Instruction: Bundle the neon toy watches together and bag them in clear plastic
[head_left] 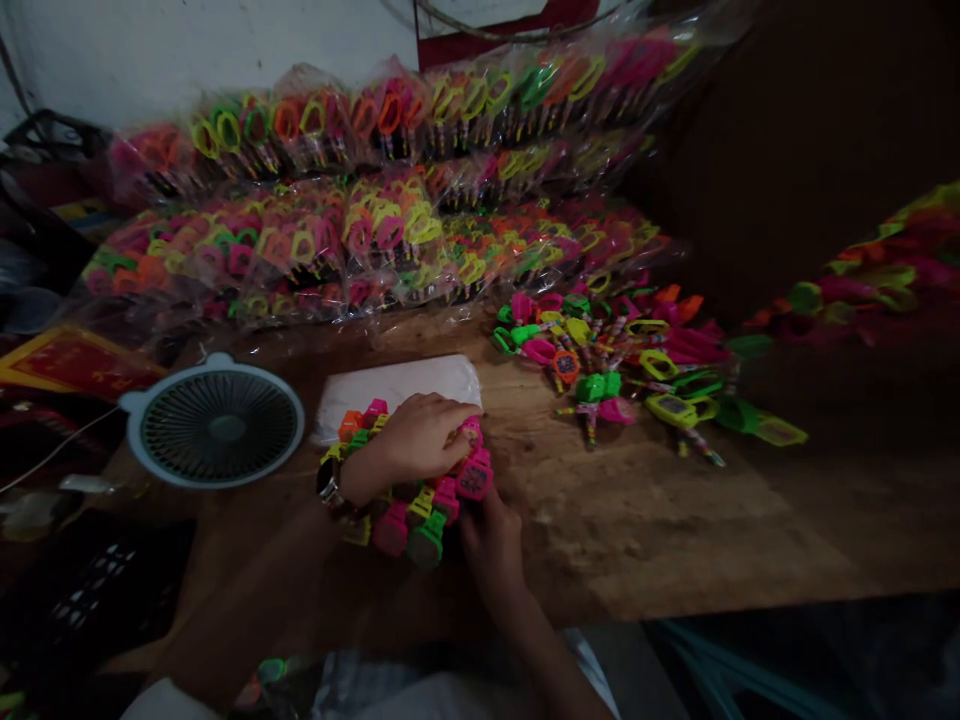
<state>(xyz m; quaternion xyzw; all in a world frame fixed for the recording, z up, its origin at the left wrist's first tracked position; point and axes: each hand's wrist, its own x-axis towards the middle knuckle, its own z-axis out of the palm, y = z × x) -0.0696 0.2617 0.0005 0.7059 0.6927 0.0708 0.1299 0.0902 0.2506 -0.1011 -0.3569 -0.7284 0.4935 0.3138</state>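
Observation:
A cluster of toy watches (427, 540) in pink, green, yellow and orange sits on the wooden table in front of me. My left hand (420, 435), a wristwatch on its wrist, reaches across the cluster with fingers curled onto a pink toy watch (474, 478) at its right end. From below and to the right, my right hand (495, 545) closes around the same pink watch; its fingertips are partly hidden. Behind the cluster lies a flat white plastic-wrapped packet (405, 385), partly covered by my left hand and the watches.
To the left stands a round fan (217, 425). A loose heap of bright toy watches (596, 388) lies on the table (600, 520) to the right. Clear bags of similar toys (300, 240) are stacked along the back. A dark crate (97, 590) is at lower left.

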